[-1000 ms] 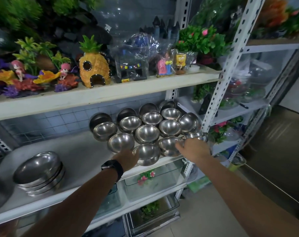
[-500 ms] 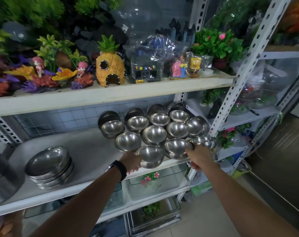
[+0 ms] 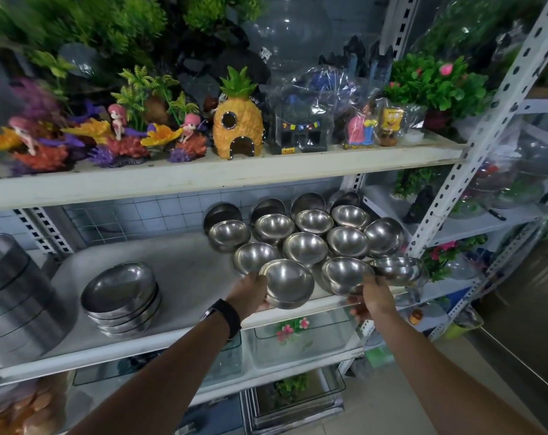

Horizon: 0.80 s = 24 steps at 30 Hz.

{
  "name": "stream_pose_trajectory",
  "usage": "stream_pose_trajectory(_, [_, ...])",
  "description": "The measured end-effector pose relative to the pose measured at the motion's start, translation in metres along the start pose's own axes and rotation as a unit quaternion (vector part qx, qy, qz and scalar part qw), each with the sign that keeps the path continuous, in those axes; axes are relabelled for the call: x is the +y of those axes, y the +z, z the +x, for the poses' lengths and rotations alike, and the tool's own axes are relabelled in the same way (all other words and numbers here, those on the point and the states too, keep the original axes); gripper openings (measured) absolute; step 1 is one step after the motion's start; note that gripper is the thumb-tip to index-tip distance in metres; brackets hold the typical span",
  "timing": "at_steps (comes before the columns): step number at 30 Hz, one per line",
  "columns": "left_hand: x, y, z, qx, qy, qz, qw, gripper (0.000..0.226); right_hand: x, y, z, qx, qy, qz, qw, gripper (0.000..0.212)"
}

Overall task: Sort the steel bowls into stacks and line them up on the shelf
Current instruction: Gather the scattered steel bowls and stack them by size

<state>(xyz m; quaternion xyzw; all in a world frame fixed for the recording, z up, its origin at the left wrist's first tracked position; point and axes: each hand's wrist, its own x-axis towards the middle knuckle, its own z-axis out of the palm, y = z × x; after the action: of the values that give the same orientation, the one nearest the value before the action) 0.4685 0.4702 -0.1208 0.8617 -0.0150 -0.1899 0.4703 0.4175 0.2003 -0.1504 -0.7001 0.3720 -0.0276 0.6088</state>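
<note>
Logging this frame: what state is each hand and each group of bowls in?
Left hand: grips front bowl stack at shelf edge.
Right hand: grips neighbouring bowl stack.
Rear bowls: upright, clustered in rows.
Wide bowls: nested, tilted, untouched.

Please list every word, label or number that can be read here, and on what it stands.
None can be read.
Yellow plate on the wrapped house ornament: too small to read.
White sticker on the dark rock above: blurred.

The tall steel stack (image 3: 12,293) runs off the left edge.
</note>
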Motion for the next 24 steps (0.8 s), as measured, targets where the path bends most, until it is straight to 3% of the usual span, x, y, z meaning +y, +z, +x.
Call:
stream_pose_trajectory(6, [-0.011, -0.021, 0.0, 0.072, 0.05, 0.028, 0.996, 0.037, -0.01, -0.002, -0.007, 0.01, -0.05, 0.039, 0.998, 0.047])
stream_pose_trajectory(13, [-0.016, -0.05, -0.009, 0.148, 0.081, -0.029, 0.985, 0.033, -0.046, 0.024, -0.025, -0.034, -0.096, 0.029, 0.994, 0.046])
stream_pose_trajectory(24, [-0.02, -0.117, -0.032, 0.259, 0.041, -0.056, 0.963, 0.04, -0.089, 0.094, -0.044, -0.136, -0.149, 0.037, 0.979, 0.046])
